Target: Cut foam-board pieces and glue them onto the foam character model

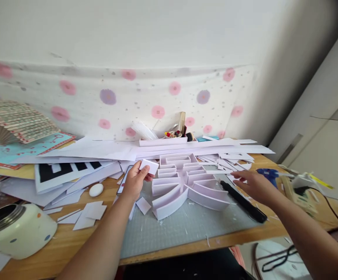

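My left hand (134, 182) pinches a small white card piece (149, 166), held just left of a white foam-board model (183, 182) made of curved and straight walled compartments. The model stands on a grey cutting mat (183, 229). My right hand (252, 184) hovers with its fingers spread flat over the mat's right side, above a black marker-like tool (243, 202) and next to a blue glue gun (266, 175). It holds nothing.
Loose white sheets and strips (104, 153) pile across the back of the wooden desk (69, 241). Small card offcuts (88, 214), a white oval eraser (96, 189), a cream jar (14, 231), a folded fan (17, 122) and a cluttered pen holder (175, 132) lie around.
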Motion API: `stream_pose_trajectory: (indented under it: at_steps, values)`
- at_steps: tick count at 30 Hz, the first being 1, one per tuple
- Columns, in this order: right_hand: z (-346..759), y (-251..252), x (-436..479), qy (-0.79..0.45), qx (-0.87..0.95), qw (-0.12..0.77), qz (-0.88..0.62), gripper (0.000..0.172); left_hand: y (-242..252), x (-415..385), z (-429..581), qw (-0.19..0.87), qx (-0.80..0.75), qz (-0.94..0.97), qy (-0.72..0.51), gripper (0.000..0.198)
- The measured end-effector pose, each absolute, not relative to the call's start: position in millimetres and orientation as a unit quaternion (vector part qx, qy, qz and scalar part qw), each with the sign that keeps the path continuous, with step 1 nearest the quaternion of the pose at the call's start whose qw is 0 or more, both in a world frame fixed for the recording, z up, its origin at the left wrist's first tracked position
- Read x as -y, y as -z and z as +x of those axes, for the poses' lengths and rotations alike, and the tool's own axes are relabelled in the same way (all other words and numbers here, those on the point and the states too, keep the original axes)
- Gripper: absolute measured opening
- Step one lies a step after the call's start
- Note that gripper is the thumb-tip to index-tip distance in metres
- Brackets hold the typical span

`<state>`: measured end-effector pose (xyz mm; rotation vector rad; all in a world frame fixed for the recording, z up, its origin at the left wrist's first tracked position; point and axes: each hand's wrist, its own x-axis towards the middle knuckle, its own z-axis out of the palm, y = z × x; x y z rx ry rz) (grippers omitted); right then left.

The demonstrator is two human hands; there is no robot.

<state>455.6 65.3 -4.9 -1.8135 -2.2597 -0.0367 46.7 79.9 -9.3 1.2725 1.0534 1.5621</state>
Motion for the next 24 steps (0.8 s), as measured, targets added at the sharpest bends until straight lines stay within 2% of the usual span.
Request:
stream_pose_trajectory:
  at_steps: [6,16,24]
  values:
    - [469.6,47.2,-31.1,0.02,0.759,0.094,-0.644,0.04,15.7,-83.7,49.1,0.413,-0.415,0.517,-0.625,0.031]
    - [460.7,54.6,-35.8,0.044,0.748,0.067,-0.658,0.041,11.0,-83.3,46.2,0.407,-0.392,0.521,-0.64,0.031]
    - [468.1,56.8,-26.2,0.053,0.744,0.082,-0.661,0.042,12.4,-85.2,46.7,0.4,-0.392,0.526,-0.64,0.034]
